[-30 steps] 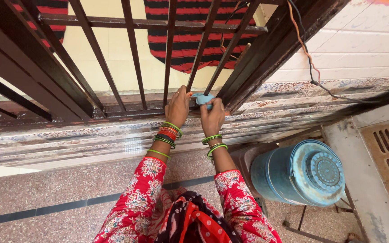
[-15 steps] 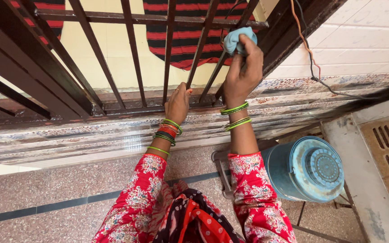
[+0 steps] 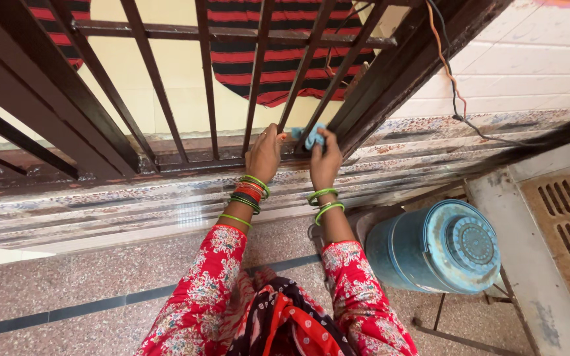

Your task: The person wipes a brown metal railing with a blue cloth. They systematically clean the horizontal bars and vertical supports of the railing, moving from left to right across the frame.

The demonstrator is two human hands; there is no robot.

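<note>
Right hand [image 3: 325,160] dropped from upper rail to foot of dark metal window grille [image 3: 206,155], clamped on crumpled light-blue cloth [image 3: 311,136]. Left hand [image 3: 264,155] gripped adjacent bar base. Remaining bars leftward apparently unwiped.

Right hand [image 3: 325,163] with blue cloth [image 3: 313,135] back down from the upper crossbar to the bar's foot.

- A round blue drum [image 3: 438,248] lies on a metal stand, lower right
- A rusty floor grate [image 3: 565,227] just right of the drum
- A striped red-and-black cloth [image 3: 285,53] well above the drum
- Orange and black wires [image 3: 453,79] above the drum
- Speckled floor [image 3: 80,283] left of the drum
</note>
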